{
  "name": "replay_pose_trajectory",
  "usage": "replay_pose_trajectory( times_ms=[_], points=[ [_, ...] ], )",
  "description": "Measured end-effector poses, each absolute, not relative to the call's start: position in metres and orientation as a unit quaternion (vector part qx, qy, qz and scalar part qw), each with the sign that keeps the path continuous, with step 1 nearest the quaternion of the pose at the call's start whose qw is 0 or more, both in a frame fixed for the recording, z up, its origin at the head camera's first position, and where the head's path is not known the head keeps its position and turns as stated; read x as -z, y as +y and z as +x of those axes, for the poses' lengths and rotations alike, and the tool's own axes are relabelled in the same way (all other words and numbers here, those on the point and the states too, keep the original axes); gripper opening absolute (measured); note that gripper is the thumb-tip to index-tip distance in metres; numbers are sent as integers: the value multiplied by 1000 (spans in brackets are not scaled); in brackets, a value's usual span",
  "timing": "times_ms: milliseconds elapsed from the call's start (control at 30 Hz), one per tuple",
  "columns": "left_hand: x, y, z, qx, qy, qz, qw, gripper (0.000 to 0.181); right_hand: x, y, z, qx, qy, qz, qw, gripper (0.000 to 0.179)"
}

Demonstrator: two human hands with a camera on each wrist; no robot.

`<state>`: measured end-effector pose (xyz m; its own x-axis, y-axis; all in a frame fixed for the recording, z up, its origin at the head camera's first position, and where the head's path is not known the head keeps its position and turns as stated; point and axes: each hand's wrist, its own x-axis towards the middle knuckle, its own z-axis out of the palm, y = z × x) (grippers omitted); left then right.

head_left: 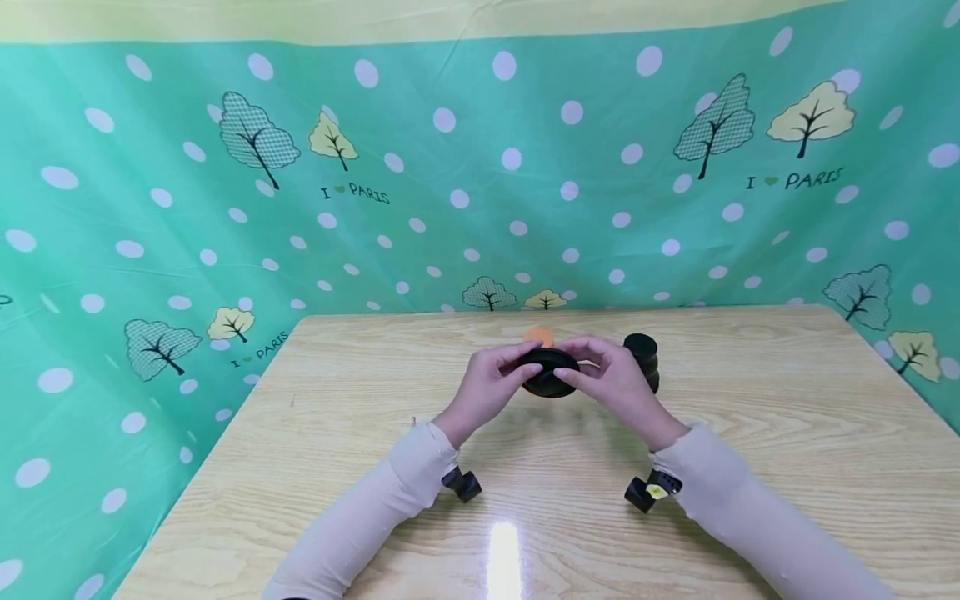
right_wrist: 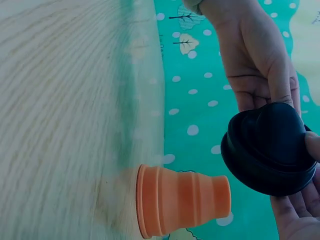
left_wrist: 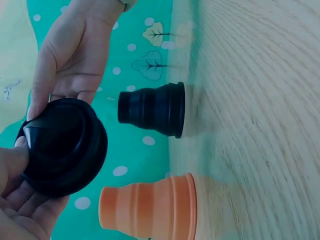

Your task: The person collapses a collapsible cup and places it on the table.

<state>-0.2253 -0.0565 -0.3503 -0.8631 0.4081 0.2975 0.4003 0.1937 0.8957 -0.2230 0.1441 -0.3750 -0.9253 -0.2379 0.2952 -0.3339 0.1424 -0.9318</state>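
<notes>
Both hands hold a black collapsible cup (head_left: 551, 372) above the table, partly folded into a shallow shape with its centre pushed askew. The left hand (head_left: 489, 385) pinches its left side, thumb on the near face and fingers behind. On the opposite side, the right hand (head_left: 611, 385) grips it in the same way. The left wrist view shows the folded cup (left_wrist: 65, 147) between both hands. An orange collapsible cup (right_wrist: 182, 200) stands extended, rim down, behind the hands. Another black collapsible cup (left_wrist: 152, 110), also extended and rim down, stands beyond the right hand.
The wooden table (head_left: 337, 467) runs back to a green dotted cloth (head_left: 420, 167) hanging behind it. Black wrist cameras are strapped under both sleeves, the left camera (head_left: 463, 485) and the right camera (head_left: 645, 492).
</notes>
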Motion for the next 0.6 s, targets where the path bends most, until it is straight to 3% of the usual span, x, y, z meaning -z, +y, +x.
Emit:
replay_pose_trajectory(
  times_ms=[400, 600],
  points=[
    [344, -62, -222, -558, 784, 269, 23, 34, 377, 141, -221, -606, -770, 201, 2, 33],
    [364, -66, -238, -594, 759, 265, 32, 38, 379, 141, -221, -603, -773, 194, 35, 32]
  ],
)
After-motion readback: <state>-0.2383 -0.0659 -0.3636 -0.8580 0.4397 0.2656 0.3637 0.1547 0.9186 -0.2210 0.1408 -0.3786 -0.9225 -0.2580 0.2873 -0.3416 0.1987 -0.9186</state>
